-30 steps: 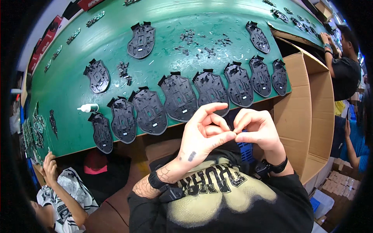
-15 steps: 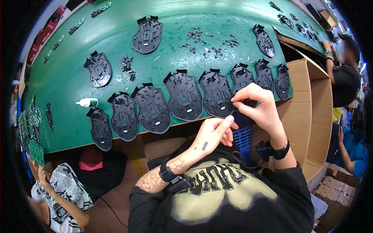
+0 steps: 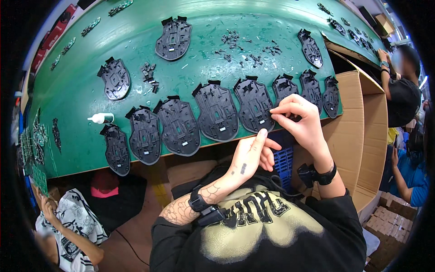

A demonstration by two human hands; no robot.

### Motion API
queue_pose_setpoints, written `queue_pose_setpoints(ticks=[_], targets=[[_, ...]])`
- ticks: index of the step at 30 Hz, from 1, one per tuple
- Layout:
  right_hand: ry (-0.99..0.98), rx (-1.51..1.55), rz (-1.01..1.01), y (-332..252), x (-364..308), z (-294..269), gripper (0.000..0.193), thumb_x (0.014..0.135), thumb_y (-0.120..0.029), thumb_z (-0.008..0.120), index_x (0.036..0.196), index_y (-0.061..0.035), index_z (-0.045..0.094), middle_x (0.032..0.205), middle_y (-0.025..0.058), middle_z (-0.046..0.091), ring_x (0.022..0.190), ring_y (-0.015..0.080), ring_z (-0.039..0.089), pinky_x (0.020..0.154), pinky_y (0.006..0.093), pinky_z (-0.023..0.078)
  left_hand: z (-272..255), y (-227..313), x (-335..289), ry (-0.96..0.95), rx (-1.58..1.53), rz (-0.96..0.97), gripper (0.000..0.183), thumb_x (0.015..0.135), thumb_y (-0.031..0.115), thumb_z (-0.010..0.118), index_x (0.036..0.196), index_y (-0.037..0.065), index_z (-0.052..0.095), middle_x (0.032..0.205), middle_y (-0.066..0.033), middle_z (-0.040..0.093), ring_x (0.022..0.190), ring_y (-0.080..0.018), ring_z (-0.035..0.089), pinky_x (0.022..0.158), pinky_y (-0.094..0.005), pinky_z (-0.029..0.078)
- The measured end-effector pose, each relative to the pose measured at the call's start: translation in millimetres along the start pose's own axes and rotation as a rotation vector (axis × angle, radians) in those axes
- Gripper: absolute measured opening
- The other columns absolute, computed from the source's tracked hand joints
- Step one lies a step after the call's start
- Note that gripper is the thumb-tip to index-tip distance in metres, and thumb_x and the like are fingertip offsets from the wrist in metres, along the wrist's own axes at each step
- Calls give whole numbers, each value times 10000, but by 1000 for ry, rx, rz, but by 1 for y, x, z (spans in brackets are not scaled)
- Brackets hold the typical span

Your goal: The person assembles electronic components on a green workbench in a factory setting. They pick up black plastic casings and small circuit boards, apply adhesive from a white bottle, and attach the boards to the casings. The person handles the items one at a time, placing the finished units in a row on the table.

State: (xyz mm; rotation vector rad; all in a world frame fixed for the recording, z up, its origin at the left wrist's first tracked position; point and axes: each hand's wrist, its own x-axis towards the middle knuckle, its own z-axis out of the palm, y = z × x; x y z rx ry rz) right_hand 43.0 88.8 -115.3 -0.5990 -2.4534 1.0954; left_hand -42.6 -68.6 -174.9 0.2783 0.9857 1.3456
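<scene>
Several black moulded plastic shells stand in a row along the near edge of the green table (image 3: 204, 158). My right hand (image 3: 301, 119) is closed in a pinch at the right rim of one black shell (image 3: 257, 106); anything between thumb and forefinger is too small to make out. Just below that shell's lower end is my left hand (image 3: 250, 156), thumb raised away from the loosely bent fingers, with nothing visible in it. Behind my right hand, another black shell (image 3: 285, 87) is partly hidden. To the left of the pinched shell lies a similar black shell (image 3: 216, 111).
Small black parts (image 3: 231, 40) lie scattered at the table's middle, and a pile of black pieces (image 3: 149, 77) farther left. A white dropper bottle (image 3: 102, 118) lies near the left shells. A cardboard box (image 3: 346, 136) stands right. Another person (image 3: 74, 217) sits lower left.
My left thumb has lifted and spread from the fingers, and that hand has turned slightly. The right hand's pinch remains by the same shell, its fingertips slightly lower.
</scene>
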Motion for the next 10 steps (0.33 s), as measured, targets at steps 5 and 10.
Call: queue_pose_setpoints(ticks=[5, 10], targets=[[-42, -75, 8, -3, 3, -3, 133, 755, 10, 734, 881, -26, 712, 817, 53, 634, 707, 139, 586, 639, 261, 469, 1, -1, 1, 3, 8, 5, 681, 1046, 509, 317, 940, -61, 674, 616, -67, 625, 485, -152, 617, 475, -232, 496], [-304, -274, 66, -19, 22, -11, 192, 825, -24, 655, 1015, -38, 677, 890, 71, 640, 858, 188, 616, 751, 325, 486, 0, 0, 1, 8, 54, 23, 682, 1045, 512, 320, 938, -60, 675, 614, -71, 626, 483, -155, 618, 480, -231, 497]])
